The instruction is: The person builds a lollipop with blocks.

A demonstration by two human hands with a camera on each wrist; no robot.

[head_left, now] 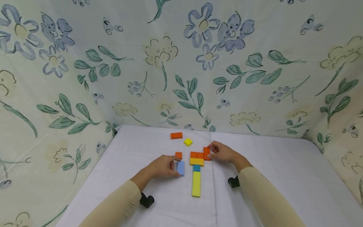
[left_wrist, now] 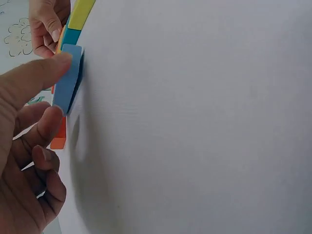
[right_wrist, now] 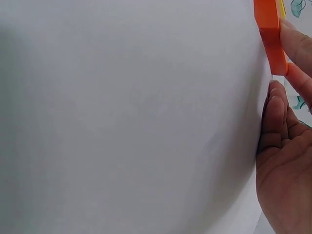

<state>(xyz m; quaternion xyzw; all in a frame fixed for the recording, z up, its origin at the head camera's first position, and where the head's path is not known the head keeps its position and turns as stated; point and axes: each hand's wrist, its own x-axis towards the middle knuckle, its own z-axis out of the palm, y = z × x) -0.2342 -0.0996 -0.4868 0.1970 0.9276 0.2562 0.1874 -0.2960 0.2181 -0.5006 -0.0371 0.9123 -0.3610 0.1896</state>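
Observation:
My left hand [head_left: 163, 166] pinches a light blue rectangular block [head_left: 181, 168] between thumb and finger; in the left wrist view one long edge of this block [left_wrist: 69, 80] looks lifted off the cloth. With thumb and fingertip, my right hand [head_left: 224, 152] holds an upright red-orange block [head_left: 207, 153] by its ends. That block stands beside two small orange squares [head_left: 197, 155]. Below them lie an amber bar [head_left: 197, 162], a teal square [head_left: 196, 168] and a long yellow block [head_left: 196, 184], joined in a column.
A small orange square [head_left: 178, 155] lies just beyond the blue block. Farther back are a red-orange rectangle [head_left: 176, 135] and a yellow square [head_left: 188, 142] turned like a diamond. White cloth [head_left: 255, 201] covers the table, with a floral curtain [head_left: 158, 94] behind it.

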